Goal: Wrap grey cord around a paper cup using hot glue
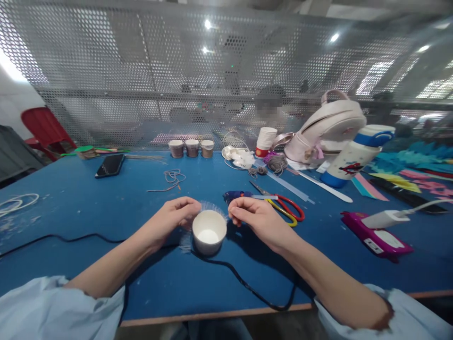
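A small white paper cup [209,232] stands upright on the blue table, its open top toward me and its outside greyish. Pale, see-through fringe [211,206] spreads behind the cup between my hands, and more of it lies at the cup's left. My left hand [179,211] is just left of the rim, thumb and fingers closed together. At the right, my right hand [255,217] is pinched close to the rim. Whatever thin thing is in either pinch is too fine to make out. Behind my right hand lie a dark blue glue gun [237,195] and red-and-yellow-handled scissors [285,210].
A black cable [244,281] runs across the table in front of the cup. Three wrapped cups [192,148], a phone [110,165] and grey string [173,177] lie farther back. To the right are a bottle [354,158], a backpack [329,127] and a magenta power strip [375,236].
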The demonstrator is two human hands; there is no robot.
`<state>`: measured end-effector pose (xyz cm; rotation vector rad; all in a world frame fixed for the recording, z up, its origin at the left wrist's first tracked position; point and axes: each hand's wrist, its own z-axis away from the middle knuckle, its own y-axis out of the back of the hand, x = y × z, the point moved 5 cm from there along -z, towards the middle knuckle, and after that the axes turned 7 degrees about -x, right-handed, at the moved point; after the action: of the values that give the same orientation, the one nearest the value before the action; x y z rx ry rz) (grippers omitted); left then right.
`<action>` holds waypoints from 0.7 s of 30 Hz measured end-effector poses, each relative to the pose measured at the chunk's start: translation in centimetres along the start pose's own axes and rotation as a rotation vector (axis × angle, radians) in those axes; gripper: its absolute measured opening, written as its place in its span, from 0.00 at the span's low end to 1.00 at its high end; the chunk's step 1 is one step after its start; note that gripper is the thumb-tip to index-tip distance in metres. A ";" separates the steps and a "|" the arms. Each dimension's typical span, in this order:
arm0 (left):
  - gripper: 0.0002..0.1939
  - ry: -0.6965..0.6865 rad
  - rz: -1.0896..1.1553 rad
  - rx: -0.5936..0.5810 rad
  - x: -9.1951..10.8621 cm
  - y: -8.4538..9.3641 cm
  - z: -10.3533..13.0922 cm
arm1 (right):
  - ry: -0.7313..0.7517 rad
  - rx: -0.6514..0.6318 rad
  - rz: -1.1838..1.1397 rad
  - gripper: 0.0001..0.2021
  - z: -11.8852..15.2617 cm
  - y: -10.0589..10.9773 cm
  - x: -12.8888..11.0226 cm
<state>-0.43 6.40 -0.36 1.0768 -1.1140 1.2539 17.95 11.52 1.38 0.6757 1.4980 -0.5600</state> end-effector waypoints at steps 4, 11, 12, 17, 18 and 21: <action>0.12 -0.025 -0.018 0.024 0.1 0.2 0.0 | -0.022 -0.002 -0.102 0.09 0.2 0.0 -0.2; 0.12 -0.076 -0.085 0.053 0.2 0.4 0.1 | 0.015 0.034 -0.109 0.17 0.0 0.3 0.1; 0.12 -0.087 -0.095 0.054 0.2 0.4 0.1 | 0.013 0.040 -0.092 0.18 -0.1 0.4 0.2; 0.12 -0.113 -0.122 0.079 0.3 0.5 0.2 | 0.024 0.133 0.365 0.16 -0.1 1.0 0.5; 0.12 -0.117 -0.123 0.081 0.3 0.6 0.2 | 0.033 0.146 0.490 0.14 -0.2 1.1 0.5; 0.12 -0.123 -0.132 0.076 0.6 0.5 0.3 | 0.096 0.146 0.708 0.06 -0.2 0.9 0.5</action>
<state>-0.95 6.18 0.29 1.2791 -1.0752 1.1457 18.40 12.34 0.93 1.2857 1.1990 -0.0894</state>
